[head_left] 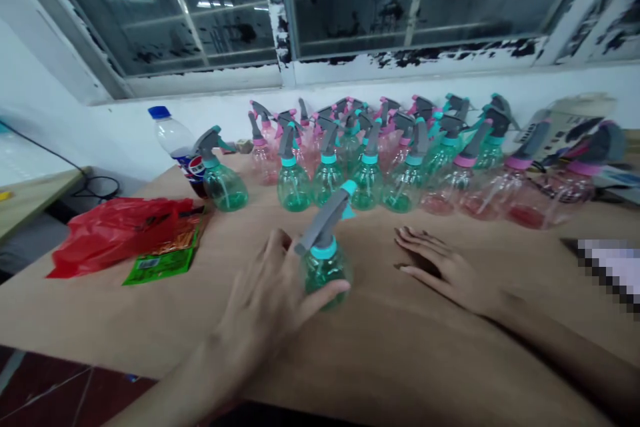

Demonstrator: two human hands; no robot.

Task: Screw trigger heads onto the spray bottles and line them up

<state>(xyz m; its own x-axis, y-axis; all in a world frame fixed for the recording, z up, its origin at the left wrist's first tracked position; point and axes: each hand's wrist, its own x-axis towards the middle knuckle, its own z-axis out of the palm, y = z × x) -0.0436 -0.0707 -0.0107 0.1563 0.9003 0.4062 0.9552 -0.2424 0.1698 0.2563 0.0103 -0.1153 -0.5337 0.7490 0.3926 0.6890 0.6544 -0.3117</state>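
Observation:
My left hand (270, 280) is wrapped round the body of a green see-through spray bottle (327, 273) with a grey and turquoise trigger head. That bottle is near the middle of the table, its nozzle turned away from me. To its right, my right hand (445, 267) rests on the tabletop with fingers stretched out, holding nothing. Beyond both hands stand several more green spray bottles (295, 190) and pink spray bottles (480, 197), packed in rows by the wall. One green spray bottle (227, 183) stands apart at the left of the rows.
A Pepsi bottle (173, 140) with a blue cap stands at the back left. In front of it lie a red plastic bag (115, 230) and a green snack packet (160, 267). A blurred-out flat object (613, 267) is at the right edge. The wall and window bound the wooden table (240, 233).

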